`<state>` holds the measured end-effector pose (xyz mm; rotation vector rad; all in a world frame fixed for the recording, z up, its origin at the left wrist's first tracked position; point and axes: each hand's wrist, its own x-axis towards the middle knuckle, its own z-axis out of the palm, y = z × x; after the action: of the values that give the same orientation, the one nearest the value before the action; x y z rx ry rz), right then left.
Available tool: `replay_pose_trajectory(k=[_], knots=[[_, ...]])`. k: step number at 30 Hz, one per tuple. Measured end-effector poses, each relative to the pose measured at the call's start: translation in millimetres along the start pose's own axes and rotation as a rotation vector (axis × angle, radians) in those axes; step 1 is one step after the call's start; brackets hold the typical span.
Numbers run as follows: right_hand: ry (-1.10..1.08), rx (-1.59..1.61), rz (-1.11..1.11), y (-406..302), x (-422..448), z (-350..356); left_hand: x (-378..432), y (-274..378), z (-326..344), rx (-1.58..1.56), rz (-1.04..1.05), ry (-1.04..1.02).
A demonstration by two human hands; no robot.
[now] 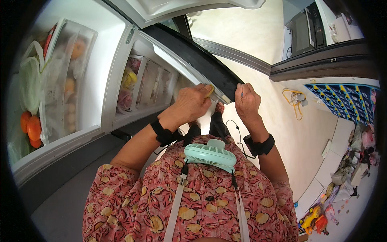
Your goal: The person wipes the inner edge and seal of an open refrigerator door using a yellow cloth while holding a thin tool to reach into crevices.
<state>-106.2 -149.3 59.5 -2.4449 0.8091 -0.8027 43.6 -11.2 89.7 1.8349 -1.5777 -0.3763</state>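
Note:
My left hand [193, 101] is closed on a yellowish cloth or sponge, of which only an edge shows, by the white inner edge of a refrigerator's lower door [193, 60]. My right hand [247, 98] grips the dark outer corner of that door, with something small and blue at its fingers. The door stands open. Behind it is a compartment with clear drawers [154, 84] and bagged food [129, 78]. A black band circles each wrist.
At left, the upper compartment holds a clear drawer [69, 81], a plastic bag [30, 81] and orange produce [33, 127]. An open upper door [193, 9] hangs above. Yellow-strapped objects [297, 98] lie on the floor. Cluttered items [347, 178] line the right side.

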Motion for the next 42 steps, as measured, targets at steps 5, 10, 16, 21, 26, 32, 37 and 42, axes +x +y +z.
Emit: replay_pose_trajectory(k=[5,10,16,21,26,32,37,42], knots=[[-0.015,-0.012,-0.020,-2.8,-3.7,0.0,-0.3,4.3,-19.6,-0.131,-0.069,0.163],[-0.019,-0.015,0.006,-1.7,-4.3,-0.7,-7.7,7.9,-20.6,0.052,0.085,0.098],[-0.002,0.002,-0.010,-4.6,-3.3,-1.9,-5.4,11.7,-0.8,0.059,0.141,0.116],[-0.017,-0.008,0.001,-7.2,-3.9,-3.7,-7.5,7.4,4.7,0.087,0.168,0.058],[-0.027,-0.004,-0.010,-5.4,-5.5,-3.2,-7.0,9.2,1.4,0.313,0.163,-0.049],[-0.016,0.013,-0.038,-13.6,-11.0,-2.9,-12.8,-2.3,-14.1,0.582,0.230,-0.133],[-0.014,0.025,-0.053,-14.3,-11.5,-1.1,-16.8,-12.9,-15.3,0.644,0.219,-0.048],[0.001,0.016,-0.064,-14.5,-13.6,3.7,-17.8,-26.4,-20.6,0.723,0.190,0.006]])
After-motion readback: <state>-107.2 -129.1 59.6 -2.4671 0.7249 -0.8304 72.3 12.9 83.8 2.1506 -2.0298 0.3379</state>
